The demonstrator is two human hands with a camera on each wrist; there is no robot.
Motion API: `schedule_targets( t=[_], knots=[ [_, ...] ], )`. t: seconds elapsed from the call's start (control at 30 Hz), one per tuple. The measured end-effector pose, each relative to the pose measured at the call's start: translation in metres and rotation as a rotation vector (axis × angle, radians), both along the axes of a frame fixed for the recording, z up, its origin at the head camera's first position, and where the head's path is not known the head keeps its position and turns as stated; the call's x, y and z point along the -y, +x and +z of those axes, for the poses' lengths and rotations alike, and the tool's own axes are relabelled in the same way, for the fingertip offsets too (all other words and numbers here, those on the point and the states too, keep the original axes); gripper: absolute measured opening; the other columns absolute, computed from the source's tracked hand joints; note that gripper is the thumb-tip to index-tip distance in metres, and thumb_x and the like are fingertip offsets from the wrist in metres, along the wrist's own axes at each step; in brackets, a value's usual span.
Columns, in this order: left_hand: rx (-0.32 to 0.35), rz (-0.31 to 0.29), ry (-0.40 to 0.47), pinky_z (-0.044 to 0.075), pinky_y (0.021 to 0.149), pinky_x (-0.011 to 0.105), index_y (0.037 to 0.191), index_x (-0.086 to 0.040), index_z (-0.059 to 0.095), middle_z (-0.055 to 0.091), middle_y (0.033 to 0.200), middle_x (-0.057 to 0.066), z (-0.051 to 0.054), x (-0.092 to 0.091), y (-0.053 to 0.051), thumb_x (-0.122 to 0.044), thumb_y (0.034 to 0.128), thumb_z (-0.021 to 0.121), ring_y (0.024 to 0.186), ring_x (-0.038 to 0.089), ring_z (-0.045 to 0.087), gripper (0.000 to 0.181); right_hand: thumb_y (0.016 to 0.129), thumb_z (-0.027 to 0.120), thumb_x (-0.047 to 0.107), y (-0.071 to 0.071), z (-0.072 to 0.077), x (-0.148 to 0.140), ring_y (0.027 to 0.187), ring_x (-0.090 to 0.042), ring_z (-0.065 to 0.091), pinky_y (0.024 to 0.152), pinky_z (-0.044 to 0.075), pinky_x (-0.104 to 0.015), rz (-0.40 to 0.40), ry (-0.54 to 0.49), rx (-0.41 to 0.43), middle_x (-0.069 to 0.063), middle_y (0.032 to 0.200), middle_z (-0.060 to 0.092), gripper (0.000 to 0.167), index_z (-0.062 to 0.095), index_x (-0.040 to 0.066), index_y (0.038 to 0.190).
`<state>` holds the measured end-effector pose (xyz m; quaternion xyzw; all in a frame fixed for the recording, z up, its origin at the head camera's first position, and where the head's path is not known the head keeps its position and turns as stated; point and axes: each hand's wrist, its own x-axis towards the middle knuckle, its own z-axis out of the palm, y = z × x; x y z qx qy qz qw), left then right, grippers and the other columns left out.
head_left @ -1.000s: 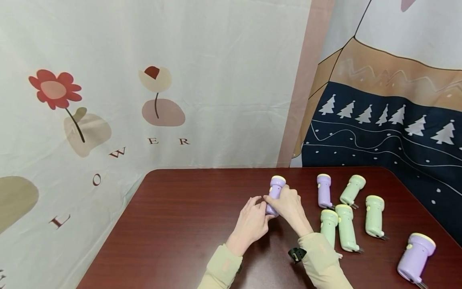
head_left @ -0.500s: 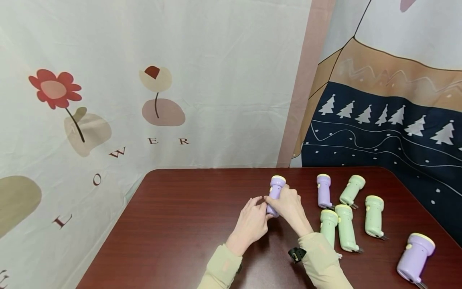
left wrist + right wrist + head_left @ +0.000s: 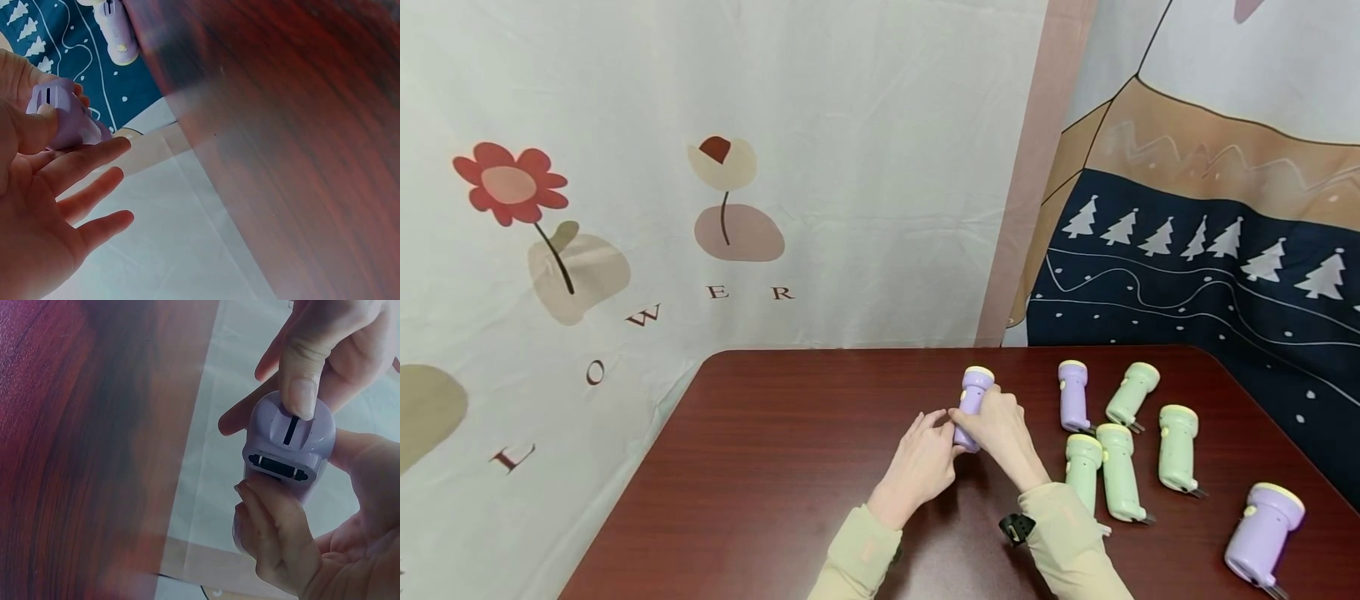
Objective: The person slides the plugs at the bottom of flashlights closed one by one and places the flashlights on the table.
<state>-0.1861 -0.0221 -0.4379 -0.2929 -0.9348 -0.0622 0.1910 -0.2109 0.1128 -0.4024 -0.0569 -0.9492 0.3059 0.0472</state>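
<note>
A purple flashlight [image 3: 974,393] with a pale yellow rim is held above the table, lens end away from me. My right hand [image 3: 1006,429] grips its body, fingers curled round it. My left hand [image 3: 919,462] pinches the base, and in the right wrist view its thumb [image 3: 301,394] lies on the end beside a narrow black slot. Below that slot, a dark recess [image 3: 275,466] crosses the base. In the left wrist view the other left fingers [image 3: 103,232] are spread away from the flashlight [image 3: 70,119].
On the right of the dark red table [image 3: 790,433] lie several green flashlights [image 3: 1177,450], another purple one [image 3: 1073,396] and a third purple one [image 3: 1262,533] near the right edge. Metal prongs stick out of their bases. Printed curtains [image 3: 880,183] hang behind the table.
Both hands keep the same hold on the purple flashlight. Its position and the other flashlights look almost unchanged.
</note>
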Motion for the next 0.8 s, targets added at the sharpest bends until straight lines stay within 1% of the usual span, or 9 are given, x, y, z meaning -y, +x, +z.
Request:
schedule_targets(
  t=[0.13, 0.3, 0.57, 0.73, 0.8],
  knots=[
    [0.023, -0.001, 0.000, 0.045, 0.103, 0.039, 0.107, -0.005, 0.063, 0.074, 0.100, 0.002, 0.0004, 0.0006, -0.0001, -0.026, 0.0905, 0.059, 0.118, 0.016, 0.057, 0.026, 0.077, 0.071, 0.038, 0.0001, -0.0001, 0.0008, 0.076, -0.038, 0.062, 0.062, 0.050, -0.041, -0.001, 0.005, -0.002, -0.025, 0.086, 0.060, 0.065, 0.051, -0.016, 0.108],
    [0.048, -0.004, 0.006, 0.044, 0.104, 0.038, 0.111, -0.005, 0.062, 0.074, 0.100, 0.002, -0.0005, 0.0014, -0.0007, -0.024, 0.0910, 0.059, 0.118, 0.017, 0.058, 0.028, 0.078, 0.072, 0.038, 0.0010, 0.0003, 0.0013, 0.077, -0.038, 0.062, 0.063, 0.050, -0.040, -0.003, -0.009, 0.003, -0.026, 0.088, 0.060, 0.066, 0.050, -0.016, 0.109],
    [0.070, -0.005, 0.016, 0.045, 0.104, 0.040, 0.108, -0.006, 0.062, 0.074, 0.098, 0.001, -0.0002, 0.0043, 0.0000, -0.026, 0.0921, 0.058, 0.118, 0.020, 0.058, 0.026, 0.078, 0.071, 0.037, 0.0009, -0.0015, 0.0019, 0.078, -0.036, 0.062, 0.067, 0.050, -0.043, -0.003, -0.022, -0.004, -0.023, 0.087, 0.061, 0.062, 0.052, -0.014, 0.108],
    [0.071, -0.005, 0.033, 0.045, 0.103, 0.038, 0.116, -0.006, 0.061, 0.073, 0.103, 0.000, 0.0017, 0.0059, 0.0002, -0.027, 0.0925, 0.058, 0.116, 0.019, 0.059, 0.032, 0.078, 0.071, 0.036, 0.0000, -0.0018, 0.0012, 0.073, -0.030, 0.062, 0.065, 0.052, -0.041, 0.015, -0.042, -0.018, -0.021, 0.086, 0.062, 0.061, 0.051, -0.013, 0.109],
    [0.069, -0.007, 0.040, 0.045, 0.103, 0.035, 0.119, -0.006, 0.060, 0.072, 0.105, 0.001, 0.0017, 0.0063, 0.0001, -0.028, 0.0927, 0.058, 0.115, 0.019, 0.060, 0.034, 0.079, 0.071, 0.036, -0.0001, -0.0017, 0.0008, 0.072, -0.029, 0.062, 0.064, 0.053, -0.040, 0.019, -0.057, -0.019, -0.021, 0.087, 0.063, 0.060, 0.051, -0.013, 0.109]
  ],
)
